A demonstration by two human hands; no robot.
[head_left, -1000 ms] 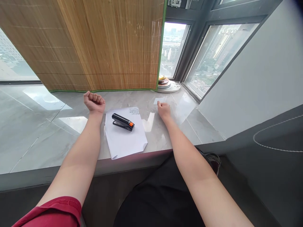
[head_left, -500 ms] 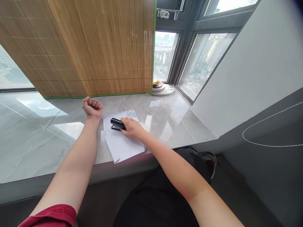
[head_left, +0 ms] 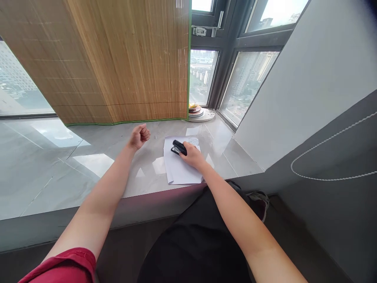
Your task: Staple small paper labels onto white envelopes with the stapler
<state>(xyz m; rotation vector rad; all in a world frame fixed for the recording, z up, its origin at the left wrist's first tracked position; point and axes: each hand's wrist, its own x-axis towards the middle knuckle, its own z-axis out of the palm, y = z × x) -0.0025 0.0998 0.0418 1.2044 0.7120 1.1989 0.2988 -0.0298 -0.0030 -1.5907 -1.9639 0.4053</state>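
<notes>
My right hand [head_left: 193, 154] is wrapped round the rear part of a black stapler [head_left: 179, 147], whose jaws point left and stand slightly apart. Beneath them lies white paper [head_left: 182, 171] on the tiled sill [head_left: 141, 184], with small print near its top right corner. My left hand [head_left: 140, 136] is curled into a fist to the left of the paper, touching neither paper nor stapler. No object shows in that fist.
A bamboo blind [head_left: 132, 63] hangs behind the sill. Stacked plates [head_left: 202, 114] stand in the window corner. A tiny pale piece [head_left: 156, 137] lies near my left fist. A beaded cord [head_left: 324, 179] loops at the right.
My right hand, the stapler and the paper have shifted right across the sill. My left fist has also moved right and turned. The view has shifted slightly.
</notes>
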